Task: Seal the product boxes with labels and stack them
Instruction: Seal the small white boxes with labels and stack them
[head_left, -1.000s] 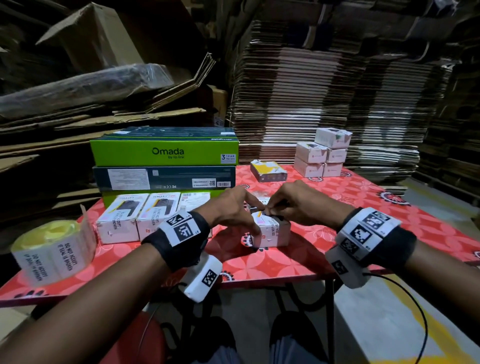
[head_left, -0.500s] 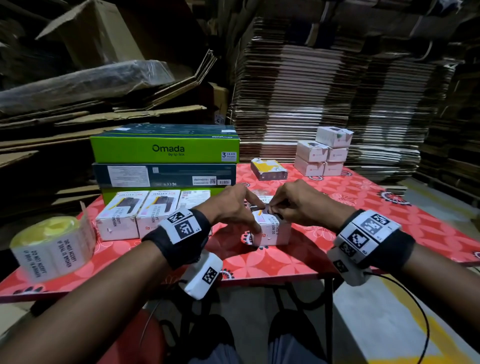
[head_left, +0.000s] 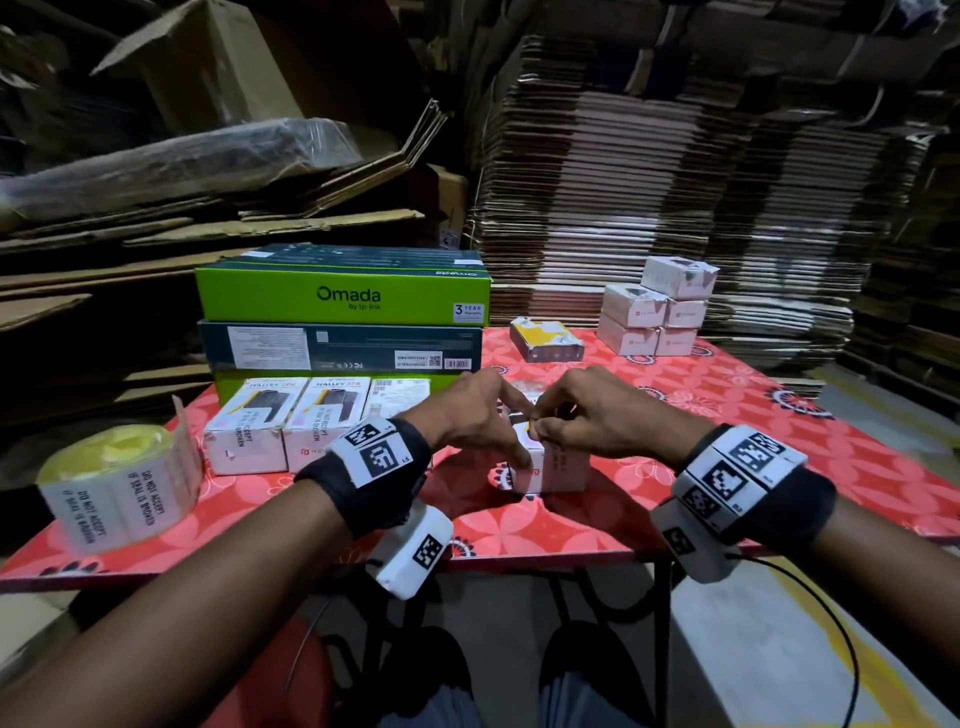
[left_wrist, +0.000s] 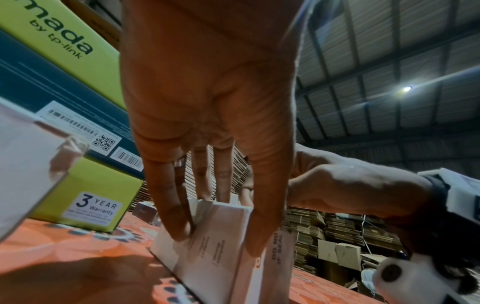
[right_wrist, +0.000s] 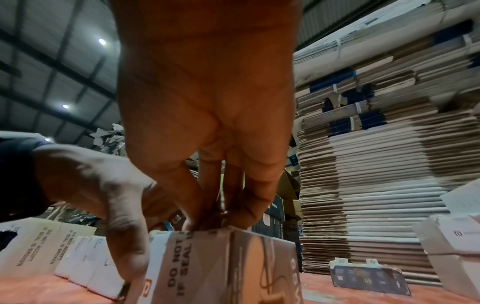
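Observation:
A small white product box (head_left: 558, 470) stands on the red patterned table (head_left: 727, 415), near its front edge. My left hand (head_left: 480, 418) grips the box, thumb down its near left corner and fingers (left_wrist: 176, 216) over the far side. A "DO NOT ACCEPT IF SEAL IS BROKEN" label (right_wrist: 182, 259) runs down the box's side (left_wrist: 279, 248). My right hand (head_left: 576, 418) is on top of the box (right_wrist: 249, 267), fingertips (right_wrist: 241, 214) pinched together on the label's upper end at the top edge. A stack of small white boxes (head_left: 654, 317) stands at the back right.
A roll of seal labels (head_left: 119, 483) lies at the table's left end. A row of labelled boxes (head_left: 291, 431) sits in front of large green and dark Omada cartons (head_left: 343, 296). A yellow-topped box (head_left: 545, 340) lies mid-back. Flat cardboard stacks (head_left: 675, 182) rise behind.
Both hands stay on the box in the same place; the right fingertips have only shifted slightly along its top edge.

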